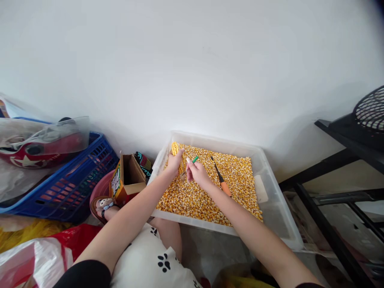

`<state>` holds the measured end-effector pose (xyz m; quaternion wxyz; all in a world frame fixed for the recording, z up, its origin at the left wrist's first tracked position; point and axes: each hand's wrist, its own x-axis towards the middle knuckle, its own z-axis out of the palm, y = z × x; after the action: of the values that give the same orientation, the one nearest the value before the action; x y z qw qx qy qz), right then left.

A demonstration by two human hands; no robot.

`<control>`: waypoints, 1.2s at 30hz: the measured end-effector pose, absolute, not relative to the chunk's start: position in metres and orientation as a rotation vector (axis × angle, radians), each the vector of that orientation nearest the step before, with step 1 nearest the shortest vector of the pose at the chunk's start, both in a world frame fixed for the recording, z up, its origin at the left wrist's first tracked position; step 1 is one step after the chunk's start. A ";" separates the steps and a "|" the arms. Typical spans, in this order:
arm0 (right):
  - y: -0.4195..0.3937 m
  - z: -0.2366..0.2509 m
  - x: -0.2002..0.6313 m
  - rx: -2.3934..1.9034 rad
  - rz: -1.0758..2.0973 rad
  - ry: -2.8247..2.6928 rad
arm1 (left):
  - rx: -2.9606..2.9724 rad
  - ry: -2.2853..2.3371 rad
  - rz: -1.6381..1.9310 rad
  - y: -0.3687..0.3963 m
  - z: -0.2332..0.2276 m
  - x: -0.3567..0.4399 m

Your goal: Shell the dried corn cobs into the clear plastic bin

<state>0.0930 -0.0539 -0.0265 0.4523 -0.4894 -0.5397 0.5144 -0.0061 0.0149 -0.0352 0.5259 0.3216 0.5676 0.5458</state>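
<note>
A clear plastic tub (277, 208) on the floor holds a thick layer of loose yellow corn kernels (240, 180). My left hand (174, 162) grips a corn cob (175, 148) held upright over the tub's far left corner. My right hand (196, 172) is closed around a thin tool with a green handle (195, 159), its tip against the cob. A knife with an orange handle (223, 185) lies on the kernels to the right of my hands.
A small open cardboard box (129, 178) and a pink basin (102, 186) stand left of the tub. A blue crate (75, 184) with bagged things sits far left. Red and yellow bags (36, 248) lie near my knee. A black metal stand (336, 188) is on the right.
</note>
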 end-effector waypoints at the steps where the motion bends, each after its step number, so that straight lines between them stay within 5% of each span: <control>1: -0.055 -0.030 0.091 -1.245 1.291 -1.361 | 0.808 1.403 1.306 0.013 -0.031 -0.006; 36: -0.053 -0.026 0.096 -1.177 1.216 -1.400 | 0.883 1.470 1.249 0.008 -0.024 -0.004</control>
<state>0.0964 -0.0526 -0.0258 0.4551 -0.4772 -0.5675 0.4930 -0.0042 0.0084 -0.0237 0.4881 0.3633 0.6048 0.5138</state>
